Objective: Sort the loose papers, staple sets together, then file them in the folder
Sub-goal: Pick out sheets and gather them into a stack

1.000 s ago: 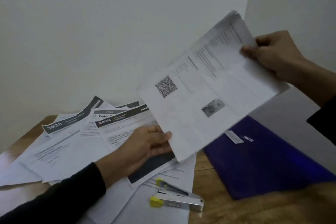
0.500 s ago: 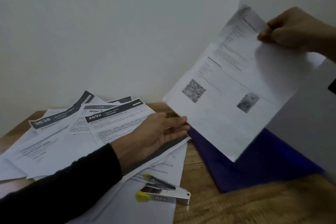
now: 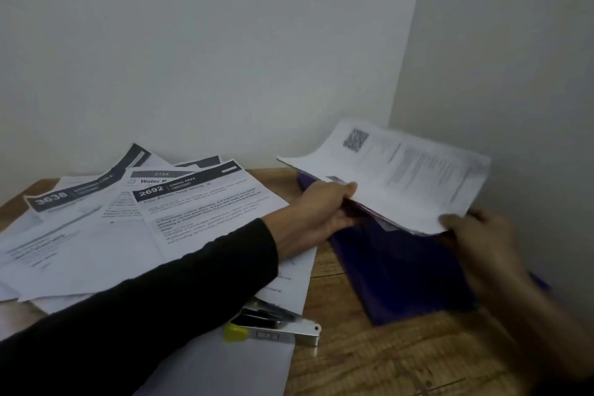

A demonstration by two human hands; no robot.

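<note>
Hands are both working at the purple folder (image 3: 395,270), which is lying on the wooden table (image 3: 369,360) against the corner walls. Left hand (image 3: 321,212) is gripping the near-left edge of a printed sheet (image 3: 401,177) with a QR code, thumb on top, fingers underneath. Right hand (image 3: 479,238) is pinching the sheet's near corner, over the folder. Sheet is hovering tilted above the folder's far half. Loose papers (image 3: 135,225) are spreading left of the folder; stapler (image 3: 273,328) is lying near-left of it, on paper.

Wooden table (image 3: 369,360): papers (image 3: 96,244), folder (image 3: 395,270)
</note>
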